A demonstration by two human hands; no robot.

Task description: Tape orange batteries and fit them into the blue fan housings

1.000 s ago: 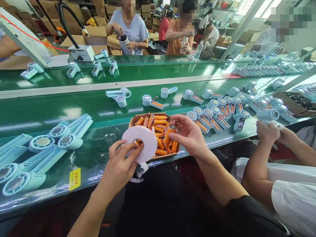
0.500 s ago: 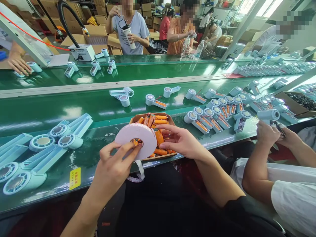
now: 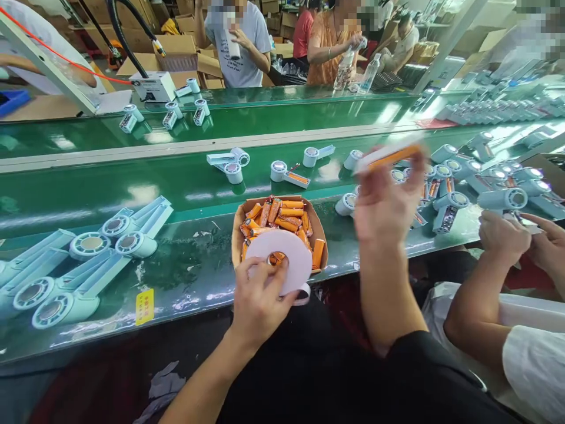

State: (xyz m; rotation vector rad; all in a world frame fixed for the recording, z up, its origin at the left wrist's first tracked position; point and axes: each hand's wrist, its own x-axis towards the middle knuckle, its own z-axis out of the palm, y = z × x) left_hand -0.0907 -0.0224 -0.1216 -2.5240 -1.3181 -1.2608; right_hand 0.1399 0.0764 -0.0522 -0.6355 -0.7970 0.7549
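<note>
My left hand [image 3: 258, 300] grips a white roll of tape [image 3: 286, 259] by its rim and core, held over the near edge of a small cardboard box [image 3: 236, 232] full of orange batteries [image 3: 282, 215]. My right hand [image 3: 386, 206] is raised and blurred by motion; its fingertips pinch an orange battery with a white strip along it [image 3: 388, 158]. Below and behind that hand lie pale blue fan housings [image 3: 445, 203] with orange batteries fitted in their handles.
Empty pale blue fan shells [image 3: 88, 247] lie in a pile at the left on the green conveyor [image 3: 176, 188]. A seated person's hands [image 3: 503, 238] work at my right. Across the belt, people stand with bottles [image 3: 346, 65] among cardboard boxes [image 3: 176, 56].
My right hand rose from the box up and to the right, carrying a battery with a white strip. The tape roll dropped lower over the box. My view shifted slightly left.
</note>
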